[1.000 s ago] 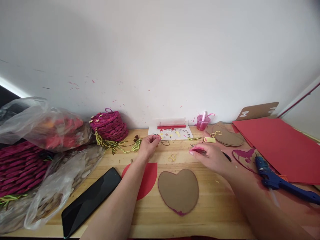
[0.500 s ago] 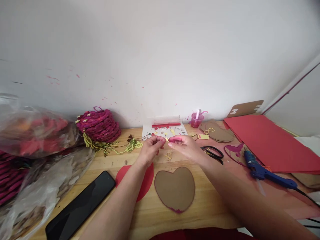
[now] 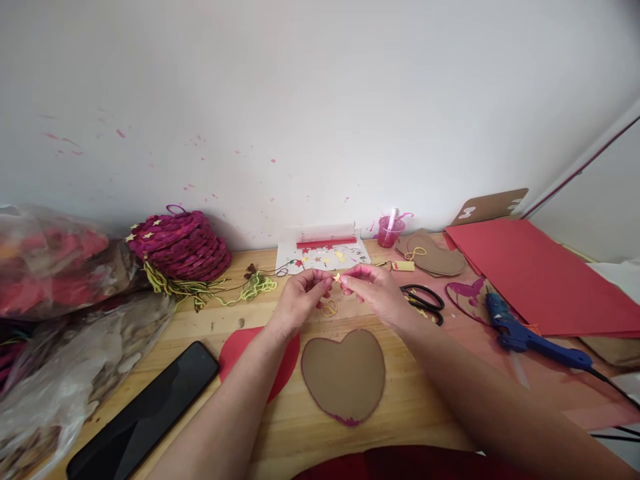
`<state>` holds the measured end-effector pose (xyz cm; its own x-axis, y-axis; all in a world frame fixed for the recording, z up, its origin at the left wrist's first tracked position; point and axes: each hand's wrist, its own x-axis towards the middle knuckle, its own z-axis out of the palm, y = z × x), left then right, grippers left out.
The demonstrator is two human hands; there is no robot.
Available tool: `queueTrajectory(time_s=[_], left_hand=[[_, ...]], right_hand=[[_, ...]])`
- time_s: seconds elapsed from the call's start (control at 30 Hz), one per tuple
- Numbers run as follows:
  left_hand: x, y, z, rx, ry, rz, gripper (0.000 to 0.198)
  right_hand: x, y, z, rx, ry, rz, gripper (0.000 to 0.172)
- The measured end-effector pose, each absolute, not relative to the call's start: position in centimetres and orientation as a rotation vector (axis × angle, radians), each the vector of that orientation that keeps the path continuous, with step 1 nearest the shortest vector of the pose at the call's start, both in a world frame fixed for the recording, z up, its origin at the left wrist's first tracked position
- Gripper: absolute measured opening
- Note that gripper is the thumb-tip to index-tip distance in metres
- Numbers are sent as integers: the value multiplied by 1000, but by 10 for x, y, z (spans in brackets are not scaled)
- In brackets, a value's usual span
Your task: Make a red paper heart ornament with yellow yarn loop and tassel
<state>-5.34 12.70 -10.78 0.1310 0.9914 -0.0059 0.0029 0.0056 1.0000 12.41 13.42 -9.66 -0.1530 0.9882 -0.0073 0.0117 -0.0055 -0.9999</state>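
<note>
My left hand (image 3: 299,300) and my right hand (image 3: 376,291) meet above the wooden table (image 3: 210,320), fingertips pinched together on a small yellow star (image 3: 337,277). Just below the hands lies a loop of yellow thread (image 3: 329,307). A brown cardboard heart (image 3: 345,372) with a pink edge lies in front of the hands, beside a red paper heart (image 3: 250,353) partly under my left forearm. Behind the hands sits a white sheet with small coloured stars (image 3: 325,255).
Black scissors (image 3: 423,303) and a blue glue gun (image 3: 525,333) lie to the right, near red paper sheets (image 3: 540,273). A stack of magenta woven hearts (image 3: 180,243) and plastic bags (image 3: 60,267) sit left. A black phone (image 3: 143,417) lies at the near left. A pink cup (image 3: 387,233) stands by the wall.
My right hand left the scissors on the table and came over to my left hand; both now pinch the small yellow star. The view has shifted slightly right.
</note>
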Motion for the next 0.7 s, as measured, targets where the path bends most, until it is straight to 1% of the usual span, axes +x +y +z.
queueTrajectory(time_s=[0.23, 0.43, 0.6, 0.7], left_hand=[[-52, 125, -107, 1269, 1118, 1077, 45], [-54, 127, -108, 1357, 1101, 1098, 40], [-55, 129, -109, 1387, 1103, 1117, 38], [-56, 131, -110, 1359, 1071, 1106, 39]], right_hand=[[125, 131, -97, -1183, -1413, 1221, 26], [125, 130, -96, -1132, -1341, 1393, 30], [127, 130, -95, -1092, -1373, 1365, 30], [130, 131, -94, -1082, -1379, 1425, 28]])
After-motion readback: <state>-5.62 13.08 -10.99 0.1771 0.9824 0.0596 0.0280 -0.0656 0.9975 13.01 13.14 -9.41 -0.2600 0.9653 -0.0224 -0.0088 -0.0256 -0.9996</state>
